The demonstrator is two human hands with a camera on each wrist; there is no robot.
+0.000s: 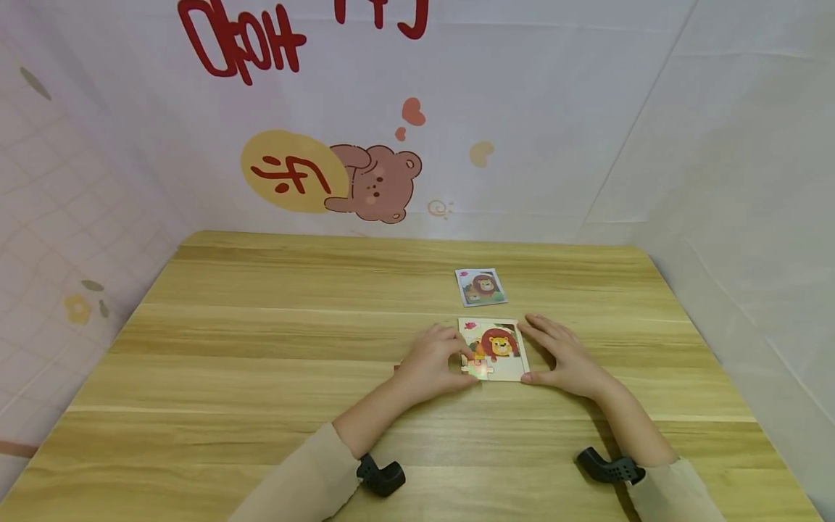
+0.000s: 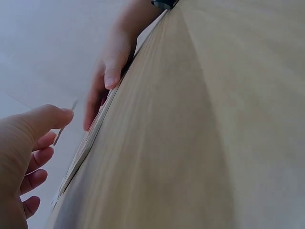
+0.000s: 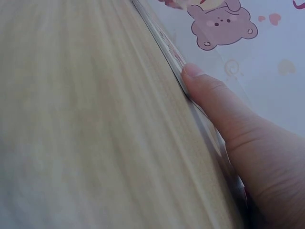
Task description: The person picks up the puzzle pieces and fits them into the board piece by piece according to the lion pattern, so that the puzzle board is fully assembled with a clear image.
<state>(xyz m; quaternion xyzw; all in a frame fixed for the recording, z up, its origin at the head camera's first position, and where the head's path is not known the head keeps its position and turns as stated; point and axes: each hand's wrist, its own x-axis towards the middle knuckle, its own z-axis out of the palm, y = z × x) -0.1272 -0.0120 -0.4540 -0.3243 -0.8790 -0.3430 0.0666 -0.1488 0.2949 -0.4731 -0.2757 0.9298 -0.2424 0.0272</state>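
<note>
A square wooden jigsaw puzzle board with a lion picture lies flat on the table, its lower right part bare. My left hand is over the board's lower left side, pinching a thin jigsaw piece between thumb and fingers. The left wrist view shows that piece edge-on, tilted above the board. With thumb and fingers spread, my right hand grips the board's right side, thumb at the near corner and fingers at the far one. In the right wrist view, the thumb presses against the board's edge.
Just beyond the board lies a small lion picture card. A small reddish-brown bit peeks out left of my left hand, mostly hidden by it. The wood-grain table ends at a white printed backdrop.
</note>
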